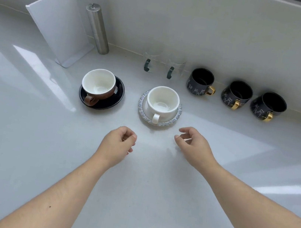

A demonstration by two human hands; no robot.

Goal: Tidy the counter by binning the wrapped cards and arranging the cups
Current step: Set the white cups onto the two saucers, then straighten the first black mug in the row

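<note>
Right hand (193, 146) empty — white cup (162, 101) just beyond.

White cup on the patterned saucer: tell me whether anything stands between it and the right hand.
Nothing visible does. The right hand hovers just right of and nearer than the white cup on its patterned saucer, with only bare counter between. Its grip is loosely open and empty.

A single head-worn wide-angle camera looks forward and steeply down onto the white bench (142, 192), close enough that both forearms enter from the bottom edge and reach toward the middle of the frame. It faces the back wall (200, 22), which runs across the top and bends with the lens. There is no second view, so no part of the scene is shared.
</note>
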